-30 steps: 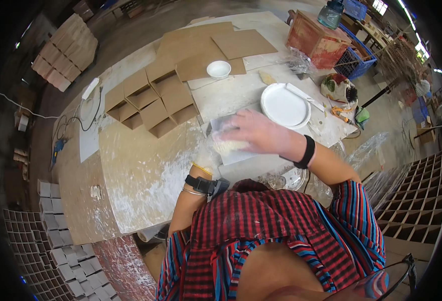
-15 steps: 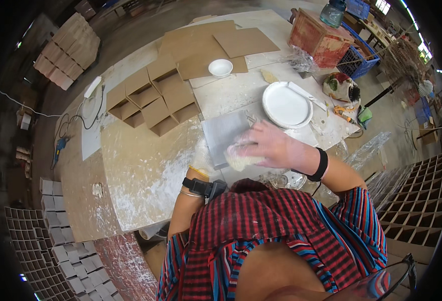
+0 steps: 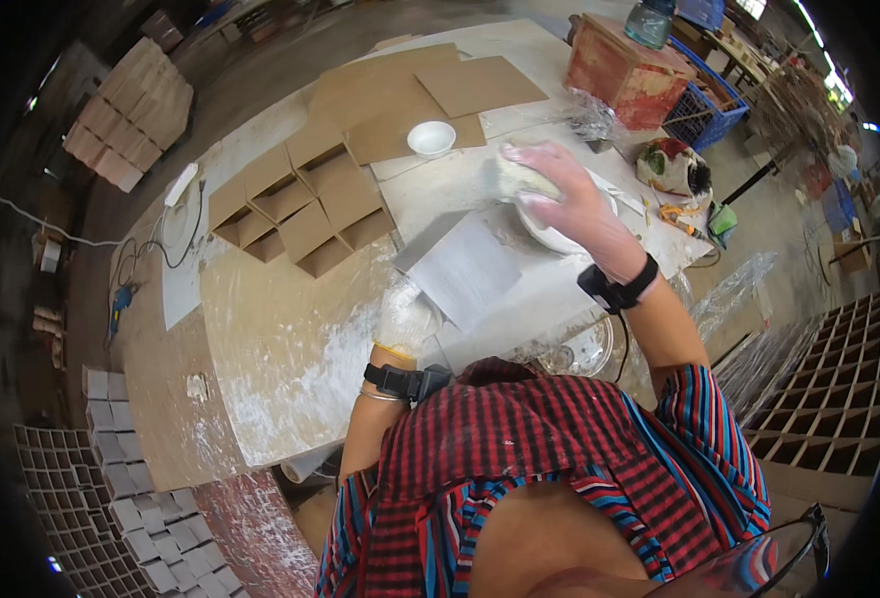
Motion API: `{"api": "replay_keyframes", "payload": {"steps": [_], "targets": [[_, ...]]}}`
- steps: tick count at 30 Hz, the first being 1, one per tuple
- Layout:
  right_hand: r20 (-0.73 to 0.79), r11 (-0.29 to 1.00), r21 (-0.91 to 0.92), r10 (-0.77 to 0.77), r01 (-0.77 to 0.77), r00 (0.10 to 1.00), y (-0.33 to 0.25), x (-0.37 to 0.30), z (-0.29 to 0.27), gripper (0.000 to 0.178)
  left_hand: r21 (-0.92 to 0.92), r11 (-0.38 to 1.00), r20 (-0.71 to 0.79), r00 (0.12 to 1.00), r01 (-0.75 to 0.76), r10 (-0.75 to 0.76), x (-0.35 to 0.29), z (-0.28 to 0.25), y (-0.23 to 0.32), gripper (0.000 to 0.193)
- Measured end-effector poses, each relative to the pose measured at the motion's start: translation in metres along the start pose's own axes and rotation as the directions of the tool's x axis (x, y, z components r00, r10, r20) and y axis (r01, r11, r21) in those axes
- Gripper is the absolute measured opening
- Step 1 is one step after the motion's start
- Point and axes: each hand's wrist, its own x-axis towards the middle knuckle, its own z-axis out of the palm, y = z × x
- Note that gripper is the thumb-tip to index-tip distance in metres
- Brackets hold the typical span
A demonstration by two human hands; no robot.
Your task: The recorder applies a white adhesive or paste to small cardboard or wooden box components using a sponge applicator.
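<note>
My left hand point(image 3: 406, 317), in a white glove with a yellow cuff, grips the lower left side of a grey-white box point(image 3: 468, 274). Its fingers are partly hidden by the box, which tilts so that a broad pale face and a darker side show. My right hand point(image 3: 574, 199) is closed around a pale, cream-coloured sponge point(image 3: 522, 177), up and to the right of the box. That hand and wrist look dusted with white. Partly behind it lies a round white plate point(image 3: 551, 237), with a flat white strip point(image 3: 621, 192) across its far edge.
Joined brown cardboard boxes point(image 3: 305, 204) stand left of centre. Behind them lie flat cardboard sheets point(image 3: 480, 85) and a white bowl point(image 3: 431, 139). A red-stained wooden box point(image 3: 624, 75) sits far right, near orange-handled pliers point(image 3: 681, 219). A clear round container point(image 3: 579, 349) is close to my body.
My right hand has moved away from the box, up and right toward the plate, with the sponge. The box has turned in my left hand, and now shows a paler face.
</note>
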Motion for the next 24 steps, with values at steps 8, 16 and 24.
{"api": "replay_keyframes", "payload": {"steps": [8, 16, 24], "targets": [[-0.025, 0.985, 0.15, 0.093, -0.088, 0.995, -0.013, -0.016, 0.001, 0.05, 0.939, 0.274, 0.079, 0.909, -0.206, 0.41, -0.003, -0.035, 0.009, 0.045], [0.045, 0.991, 0.128, -0.041, 0.035, 0.998, -0.032, -0.005, 0.007, 0.051, -0.023, 0.992, -0.456, 0.884, -0.122, 0.098, 0.001, -0.019, 0.015, 0.043], [0.234, 0.938, -0.068, -0.316, 0.339, 0.92, -0.058, 0.016, 0.023, 0.059, -0.018, 0.999, -0.129, 0.99, -0.051, 0.048, 0.017, -0.001, -0.003, 0.04]]}}
